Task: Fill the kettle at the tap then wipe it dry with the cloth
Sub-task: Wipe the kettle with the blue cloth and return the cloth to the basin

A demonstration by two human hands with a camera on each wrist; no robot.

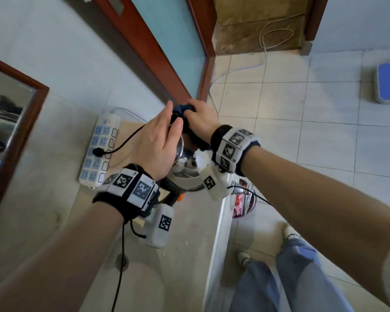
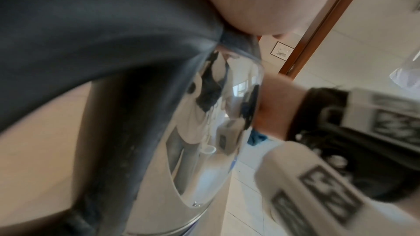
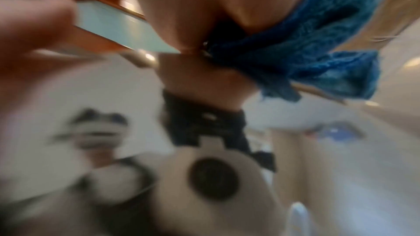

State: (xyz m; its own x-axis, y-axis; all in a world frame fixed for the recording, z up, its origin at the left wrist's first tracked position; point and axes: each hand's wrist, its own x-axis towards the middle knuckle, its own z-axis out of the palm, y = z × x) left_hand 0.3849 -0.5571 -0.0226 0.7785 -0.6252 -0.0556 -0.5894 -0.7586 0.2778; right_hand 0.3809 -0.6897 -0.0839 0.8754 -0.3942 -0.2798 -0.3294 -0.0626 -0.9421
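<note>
While the kettle stands on the bench beside the power strip, its top is steadied by the open left hand. The soft cloth is gripped by the right hand. With water inside, the polished steel is judged heavy and slippery, so the handle is the safest hold.

Most of the kettle is hidden in the head view beneath both hands and the wrist bands; only a strip of shiny steel shows. The left hand covers its top, so the lid cannot be made out. The blue cloth is bunched inside the right hand, with only a dark wad showing. The right wrist view is heavily smeared: the cloth reads as blue, everything below it is unreadable. In the left wrist view the kettle's black handle runs off the left edge.
</note>
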